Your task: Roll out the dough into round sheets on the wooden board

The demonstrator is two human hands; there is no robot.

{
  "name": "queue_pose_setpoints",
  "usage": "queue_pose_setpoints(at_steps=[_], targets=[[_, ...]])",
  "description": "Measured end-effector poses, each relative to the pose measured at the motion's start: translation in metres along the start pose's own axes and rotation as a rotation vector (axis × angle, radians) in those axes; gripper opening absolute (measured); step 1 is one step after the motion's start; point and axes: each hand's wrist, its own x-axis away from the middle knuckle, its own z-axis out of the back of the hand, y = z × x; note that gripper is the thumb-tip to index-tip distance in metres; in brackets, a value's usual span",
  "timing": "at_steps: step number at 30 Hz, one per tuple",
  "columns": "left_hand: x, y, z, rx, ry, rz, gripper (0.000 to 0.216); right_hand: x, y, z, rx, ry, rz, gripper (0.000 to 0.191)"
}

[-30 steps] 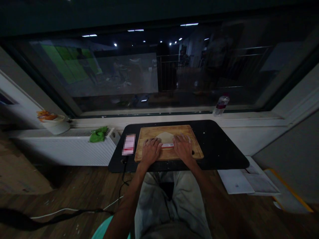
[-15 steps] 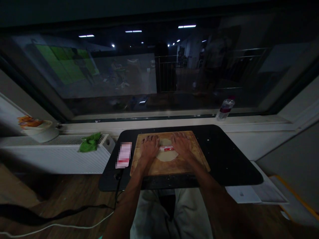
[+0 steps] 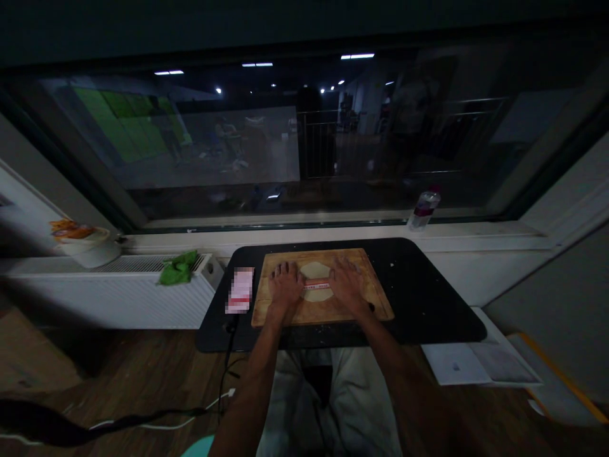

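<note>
Centrally – rolling pin between 2 hands, atop dough.

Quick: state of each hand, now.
Left hand: open, palm flat on the rolling pin, left end.
Right hand: open, palm flat on its right end.

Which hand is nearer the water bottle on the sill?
Right. Right hand is on the board, down-left of the water bottle; left hand sits farther left.

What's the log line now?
hands: left hand, right hand flat on rolling pin ends | rolling pin: across dough | dough: on cutting board | cutting board: on black table
</note>
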Motion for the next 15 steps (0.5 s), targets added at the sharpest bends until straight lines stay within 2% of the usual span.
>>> queue_pose_setpoints(at_steps=[6, 15], targets=[[0.028, 0.004, 0.000, 0.003, 0.035, 0.021, 0.051, 0.034, -0.003, 0.010, 0.027, 0.087, 0.013, 0.051], [0.043, -0.003, -0.004, 0.014, 0.062, -0.012, 0.047, 0.070, -0.004, 0.012, -0.011, 0.149, 0.004, 0.056]])
